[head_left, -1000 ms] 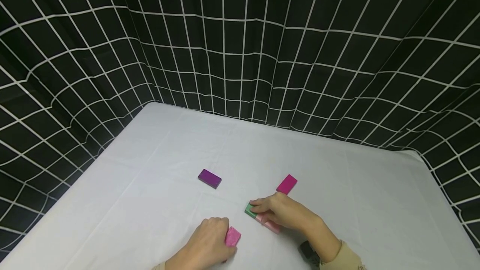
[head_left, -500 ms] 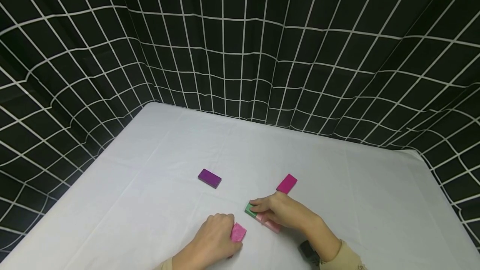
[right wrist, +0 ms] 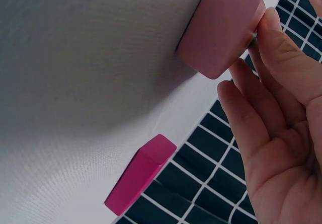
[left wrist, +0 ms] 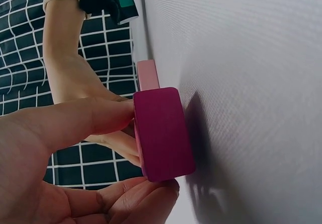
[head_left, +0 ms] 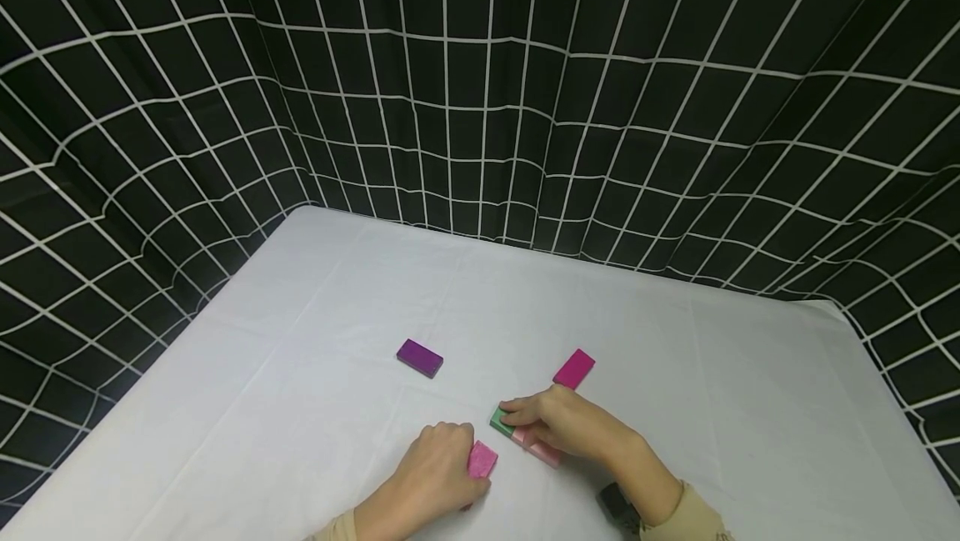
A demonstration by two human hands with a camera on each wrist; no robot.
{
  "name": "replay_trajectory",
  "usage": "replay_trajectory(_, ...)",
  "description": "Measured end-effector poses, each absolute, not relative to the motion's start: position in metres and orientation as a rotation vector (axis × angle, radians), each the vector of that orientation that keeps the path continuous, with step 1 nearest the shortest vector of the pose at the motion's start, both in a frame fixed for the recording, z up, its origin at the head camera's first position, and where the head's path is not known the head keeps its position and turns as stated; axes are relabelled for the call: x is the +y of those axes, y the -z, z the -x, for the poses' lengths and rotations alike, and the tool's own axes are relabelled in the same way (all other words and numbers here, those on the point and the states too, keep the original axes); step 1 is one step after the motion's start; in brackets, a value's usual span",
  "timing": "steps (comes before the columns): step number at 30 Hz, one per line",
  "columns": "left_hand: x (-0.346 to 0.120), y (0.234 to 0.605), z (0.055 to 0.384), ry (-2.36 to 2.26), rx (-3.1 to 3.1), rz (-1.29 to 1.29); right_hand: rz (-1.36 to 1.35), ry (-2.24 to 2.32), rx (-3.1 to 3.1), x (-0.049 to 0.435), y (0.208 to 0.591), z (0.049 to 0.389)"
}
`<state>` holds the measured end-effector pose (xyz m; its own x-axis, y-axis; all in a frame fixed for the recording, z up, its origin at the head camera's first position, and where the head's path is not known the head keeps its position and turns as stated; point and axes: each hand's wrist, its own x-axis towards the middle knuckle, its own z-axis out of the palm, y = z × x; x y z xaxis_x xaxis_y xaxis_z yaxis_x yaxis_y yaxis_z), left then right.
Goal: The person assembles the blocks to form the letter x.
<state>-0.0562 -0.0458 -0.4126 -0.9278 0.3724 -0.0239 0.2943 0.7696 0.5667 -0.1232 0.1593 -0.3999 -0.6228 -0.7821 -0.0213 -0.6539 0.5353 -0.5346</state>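
My left hand (head_left: 438,470) pinches a pink block (head_left: 482,459) between thumb and fingers. In the left wrist view that pink block's magenta end face (left wrist: 163,133) looks into the camera, its shadow on the cloth beside it. My right hand (head_left: 573,424) is at a green block (head_left: 499,420) and a light pink block (head_left: 542,451) lying end to end on the table. One fingertip rests on the green block. In the right wrist view the thumb (right wrist: 274,22) presses along the edge of the light pink block, other fingers curling at its far side.
A purple block (head_left: 420,358) lies farther back on the left of the white cloth (head_left: 315,408). Just beyond my right hand lies a magenta block (head_left: 574,368). A black device (head_left: 618,508) shows at my right wrist. Black curtain (head_left: 480,91) with white grid lines encloses the table.
My left hand has moved right and slightly forward with the pink block, toward the green and light pink blocks. The right hand and the other blocks have stayed in place.
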Motion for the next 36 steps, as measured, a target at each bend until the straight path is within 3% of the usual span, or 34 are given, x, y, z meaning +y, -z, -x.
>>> replay_trajectory(36, -0.031, 0.413, 0.072, -0.777, 2.869, -0.572, 1.24, 0.731, 2.488, 0.161, 0.399, 0.124)
